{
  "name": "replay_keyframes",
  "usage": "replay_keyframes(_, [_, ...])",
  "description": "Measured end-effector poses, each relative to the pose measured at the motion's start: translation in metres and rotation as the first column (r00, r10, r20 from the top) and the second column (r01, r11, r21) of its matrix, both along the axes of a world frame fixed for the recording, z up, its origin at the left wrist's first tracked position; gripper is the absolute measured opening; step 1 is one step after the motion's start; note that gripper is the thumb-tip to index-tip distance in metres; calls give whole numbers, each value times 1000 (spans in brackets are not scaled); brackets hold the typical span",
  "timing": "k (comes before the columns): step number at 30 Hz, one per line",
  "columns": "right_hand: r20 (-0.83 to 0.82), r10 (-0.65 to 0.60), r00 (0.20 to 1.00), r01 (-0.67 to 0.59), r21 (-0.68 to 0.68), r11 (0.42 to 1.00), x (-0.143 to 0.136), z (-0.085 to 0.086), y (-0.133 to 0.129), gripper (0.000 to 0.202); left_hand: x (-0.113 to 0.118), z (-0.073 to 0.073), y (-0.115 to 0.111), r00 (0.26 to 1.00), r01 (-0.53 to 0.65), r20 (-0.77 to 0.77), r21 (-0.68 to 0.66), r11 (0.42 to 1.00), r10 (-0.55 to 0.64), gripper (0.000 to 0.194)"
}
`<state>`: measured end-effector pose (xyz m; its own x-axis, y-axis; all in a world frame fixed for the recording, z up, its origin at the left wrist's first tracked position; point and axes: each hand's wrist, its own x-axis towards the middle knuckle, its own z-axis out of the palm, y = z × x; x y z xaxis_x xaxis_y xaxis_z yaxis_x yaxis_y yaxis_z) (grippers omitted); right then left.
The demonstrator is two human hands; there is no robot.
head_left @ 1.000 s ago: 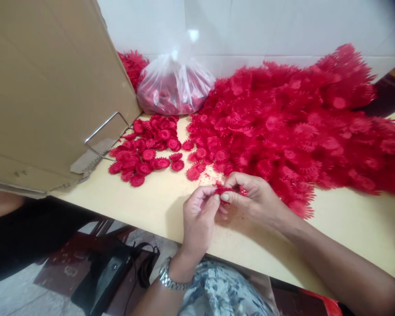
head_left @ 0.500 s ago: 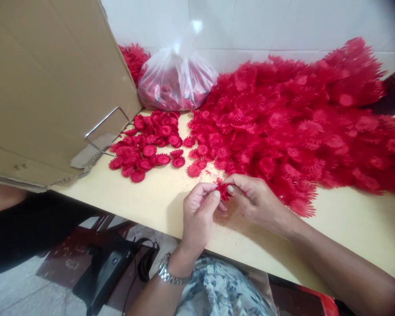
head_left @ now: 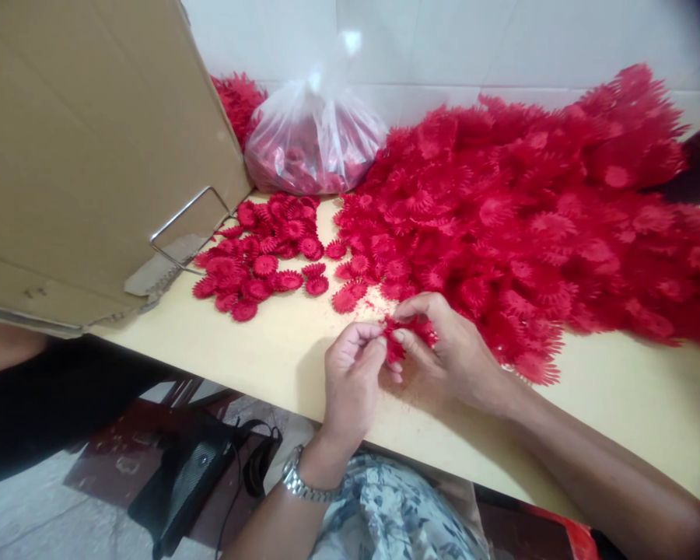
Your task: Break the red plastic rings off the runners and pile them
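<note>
Between my two hands is a red flower-shaped piece with a toothed edge [head_left: 395, 350], partly hidden by the fingers. My left hand [head_left: 355, 373], with a metal watch [head_left: 304, 476] at its wrist, pinches the piece's left side between thumb and fingertips. From the right, my right hand [head_left: 452, 346] grips it with thumb and forefinger, and more red petals show inside that hand. Just behind my hands spreads a big heap of red toothed flower pieces [head_left: 495, 225]. A smaller pile of compact red discs [head_left: 257, 264] lies to the left.
A cardboard box [head_left: 105, 155] with a bent metal wire handle [head_left: 190, 222] stands at the left. A tied clear plastic bag [head_left: 315, 148] of red pieces sits by the wall. Red crumbs dot the pale table [head_left: 257, 350]. Below is a black bag [head_left: 180, 482].
My right hand has shifted slightly, its fingers lifting and curling more, and more of the red piece shows inside it. My left hand keeps its pinch in nearly the same place.
</note>
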<state>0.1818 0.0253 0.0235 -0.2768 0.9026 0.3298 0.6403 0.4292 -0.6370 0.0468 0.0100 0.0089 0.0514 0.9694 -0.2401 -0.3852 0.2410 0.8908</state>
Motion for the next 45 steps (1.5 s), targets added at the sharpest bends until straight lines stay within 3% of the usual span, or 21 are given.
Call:
replay_keyframes(6, [-72, 81, 994, -73, 111, 991, -2, -1, 2, 5, 1, -4, -2, 999, -31, 31, 54, 998, 30, 2])
replay_keyframes(9, [-78, 26, 997, -11, 181, 983, -3, -4, 3, 1, 1, -4, -2, 997, -57, 54, 66, 996, 53, 2])
replay_keyframes(12, [-70, -58, 996, 77, 303, 950, -3, -6, 3, 10, 2, -3, -1, 992, -94, 85, 67, 993, 88, 2])
replay_keyframes(14, [-45, -40, 998, 53, 340, 939, -3, -6, 3, 8, 3, -2, -1, 992, -98, 90, 70, 993, 92, 3])
replay_keyframes(19, [16, 38, 999, -41, 343, 938, -4, -6, 2, 8, 3, -5, -1, 995, -89, 46, 90, 992, 85, 5])
replay_keyframes(24, [-78, 99, 992, -80, 216, 973, -7, -3, 1, 11, 0, -8, -3, 999, -32, -11, 113, 993, 33, 5])
replay_keyframes(28, [-61, -20, 998, 35, 270, 962, 4, 1, 9, 13, -7, -5, -3, 1000, -20, 21, 100, 995, 18, 8])
replay_keyframes(32, [146, -322, 936, 209, 506, 837, 30, 4, 24, 13, -16, -1, 2, 992, -126, 19, 98, 987, 125, 9])
replay_keyframes(35, [343, -459, 820, 163, 628, 761, 42, 6, 30, 10, -18, 1, 6, 996, -92, -3, 68, 993, 93, 9])
replay_keyframes(37, [361, -437, 824, 125, 637, 761, 41, 7, 29, 9, -16, 2, 7, 997, -81, -5, 54, 995, 82, 8])
replay_keyframes(40, [195, -211, 958, 87, 504, 859, 28, 11, 19, 8, -10, 2, 5, 998, -64, 5, 55, 996, 64, 8])
replay_keyframes(43, [-79, 32, 996, -22, 117, 993, 9, 13, 8, 12, -4, 1, 2, 999, -52, 13, 86, 995, 51, 7])
replay_keyframes(45, [-270, 65, 961, -112, -163, 980, 1, 11, 3, 13, -2, 0, 0, 999, -38, 14, 110, 993, 37, 7])
